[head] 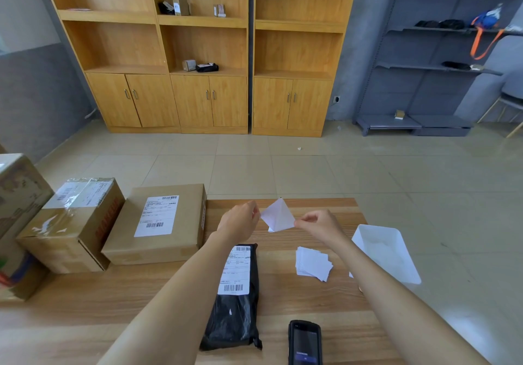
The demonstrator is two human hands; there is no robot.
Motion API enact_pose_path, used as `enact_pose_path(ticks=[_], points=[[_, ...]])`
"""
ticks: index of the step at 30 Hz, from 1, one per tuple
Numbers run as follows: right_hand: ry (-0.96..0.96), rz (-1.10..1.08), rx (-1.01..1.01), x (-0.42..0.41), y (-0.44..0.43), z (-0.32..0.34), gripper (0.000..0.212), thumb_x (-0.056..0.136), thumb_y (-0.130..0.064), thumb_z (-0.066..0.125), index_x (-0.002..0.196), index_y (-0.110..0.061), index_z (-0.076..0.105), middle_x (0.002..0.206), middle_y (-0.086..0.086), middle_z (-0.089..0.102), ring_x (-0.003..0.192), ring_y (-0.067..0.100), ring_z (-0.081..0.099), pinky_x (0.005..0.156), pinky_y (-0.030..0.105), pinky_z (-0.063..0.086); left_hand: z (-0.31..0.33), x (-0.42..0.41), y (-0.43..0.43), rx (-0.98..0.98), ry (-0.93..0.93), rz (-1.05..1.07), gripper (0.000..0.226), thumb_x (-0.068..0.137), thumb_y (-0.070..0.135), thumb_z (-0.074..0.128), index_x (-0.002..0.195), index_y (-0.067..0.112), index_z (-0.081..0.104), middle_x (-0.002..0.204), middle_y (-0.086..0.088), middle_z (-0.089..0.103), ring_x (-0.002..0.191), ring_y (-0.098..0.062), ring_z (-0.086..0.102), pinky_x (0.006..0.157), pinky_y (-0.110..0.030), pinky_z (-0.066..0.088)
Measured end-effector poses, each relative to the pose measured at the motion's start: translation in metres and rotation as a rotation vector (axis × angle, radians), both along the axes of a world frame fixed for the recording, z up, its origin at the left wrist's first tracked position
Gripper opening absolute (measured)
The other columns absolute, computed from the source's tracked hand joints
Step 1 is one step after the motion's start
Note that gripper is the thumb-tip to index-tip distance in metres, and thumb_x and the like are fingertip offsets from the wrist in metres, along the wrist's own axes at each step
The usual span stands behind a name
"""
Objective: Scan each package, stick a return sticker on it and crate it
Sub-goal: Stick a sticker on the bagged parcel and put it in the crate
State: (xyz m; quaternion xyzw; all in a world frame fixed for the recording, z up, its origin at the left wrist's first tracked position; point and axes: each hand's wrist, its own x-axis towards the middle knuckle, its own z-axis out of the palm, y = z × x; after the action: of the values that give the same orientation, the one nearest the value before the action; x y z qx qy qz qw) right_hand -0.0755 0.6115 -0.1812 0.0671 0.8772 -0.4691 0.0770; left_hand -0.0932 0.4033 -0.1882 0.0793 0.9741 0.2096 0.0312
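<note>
L hand point(240, 218) & R hand point(317, 223) each pinch an edge of a blank white paper sticker point(277, 217), held above the wooden table point(113, 294). Black plastic mailer package point(237, 313) lies on the table btwn the forearms. Text on its white barcode label point(236, 271) is too small to read.

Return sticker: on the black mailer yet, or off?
Off. The left hand and right hand pinch the white sticker in the air beyond the black mailer, which shows only its shipping label.
</note>
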Motion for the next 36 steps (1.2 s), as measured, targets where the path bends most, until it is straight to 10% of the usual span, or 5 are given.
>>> enact_pose_path(ticks=[36], points=[[-0.038, -0.072, -0.029, 0.003, 0.027, -0.012, 0.007, 0.086, -0.022, 0.068, 0.086, -0.015, 0.069, 0.084, -0.015, 0.059, 0.078, -0.003, 0.05, 0.064, 0.019, 0.04, -0.005, -0.004, -0.023, 0.029, -0.009, 0.072, 0.023, 0.099, 0.022, 0.035, 0.101, 0.009, 0.053, 0.093, -0.003, 0.06, 0.081, -0.024, 0.055, 0.065, -0.032, 0.041]])
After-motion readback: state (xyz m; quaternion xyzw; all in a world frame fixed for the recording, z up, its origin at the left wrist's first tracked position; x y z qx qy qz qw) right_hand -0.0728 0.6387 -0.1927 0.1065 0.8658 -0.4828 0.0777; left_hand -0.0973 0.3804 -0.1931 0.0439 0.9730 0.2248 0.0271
